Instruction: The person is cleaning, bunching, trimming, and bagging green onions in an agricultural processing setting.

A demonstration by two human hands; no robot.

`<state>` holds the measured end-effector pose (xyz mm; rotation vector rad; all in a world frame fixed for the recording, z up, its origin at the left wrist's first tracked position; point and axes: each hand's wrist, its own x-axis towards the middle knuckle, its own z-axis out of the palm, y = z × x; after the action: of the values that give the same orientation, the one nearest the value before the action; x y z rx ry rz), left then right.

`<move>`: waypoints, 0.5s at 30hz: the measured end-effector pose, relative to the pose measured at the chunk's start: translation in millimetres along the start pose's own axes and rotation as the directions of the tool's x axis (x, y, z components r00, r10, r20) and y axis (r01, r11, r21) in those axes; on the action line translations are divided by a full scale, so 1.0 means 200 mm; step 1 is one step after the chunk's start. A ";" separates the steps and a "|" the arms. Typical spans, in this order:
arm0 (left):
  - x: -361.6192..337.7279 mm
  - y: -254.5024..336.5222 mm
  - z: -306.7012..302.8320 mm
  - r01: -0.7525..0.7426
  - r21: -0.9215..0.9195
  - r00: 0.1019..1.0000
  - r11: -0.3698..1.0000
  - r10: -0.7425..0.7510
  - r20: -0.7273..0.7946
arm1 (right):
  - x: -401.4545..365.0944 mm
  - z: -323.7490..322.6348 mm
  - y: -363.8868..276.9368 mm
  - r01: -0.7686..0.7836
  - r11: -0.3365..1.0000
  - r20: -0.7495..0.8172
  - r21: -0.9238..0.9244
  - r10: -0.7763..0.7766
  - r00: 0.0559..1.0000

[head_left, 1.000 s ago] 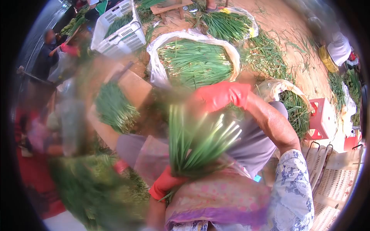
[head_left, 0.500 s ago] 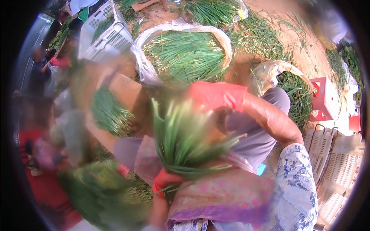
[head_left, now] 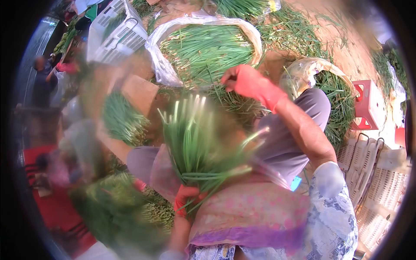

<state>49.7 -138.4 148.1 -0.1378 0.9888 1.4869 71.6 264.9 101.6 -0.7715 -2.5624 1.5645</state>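
Note:
My left hand point(head_left: 187, 200), in a red glove, grips a bunch of green chives point(head_left: 190, 145) low over my lap. The pale stem ends point up, and some stalks splay out to the right. Apart from the bunch, my right hand point(head_left: 251, 84), gloved in red with bare fingertips, is raised near the front of a plastic-lined container. Its fingers are curled, and whatever they may hold does not show. Cut chives point(head_left: 208, 52) lie in that container, inside a white plastic liner point(head_left: 157, 54). A pinkish apron point(head_left: 251, 212) with a purple edge covers my lap.
Another chive bundle point(head_left: 121, 117) lies on a board at left, partly blurred. A white crate point(head_left: 125, 37) stands behind it. To the right are a bag of loose greens point(head_left: 333, 97), a red and white stool point(head_left: 367, 106) and pale plastic baskets point(head_left: 381, 186). A person point(head_left: 43, 80) is far left.
My right hand has moved up and away from the bunch, toward the lined container. My left hand still holds the chives low over my lap. The view has shifted slightly.

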 end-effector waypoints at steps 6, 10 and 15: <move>0.05 0.01 0.02 -0.020 -0.044 1.000 0.999 0.021 0.016 | -0.23 -0.25 -0.16 0.194 0.875 0.092 -0.443 -0.171 0.981; 0.10 0.01 0.05 -0.013 -0.054 0.999 0.998 0.015 0.041 | -0.42 -0.08 -0.50 0.235 0.971 0.212 0.041 -0.238 0.948; 0.08 -0.01 0.06 -0.011 -0.097 0.999 0.995 0.014 0.034 | -0.34 0.14 -0.44 0.194 0.957 0.138 0.214 -0.226 0.964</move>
<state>54.5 -118.5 145.1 -0.1753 0.8914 1.5445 88.9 180.9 177.0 -0.3523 -2.4408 1.8400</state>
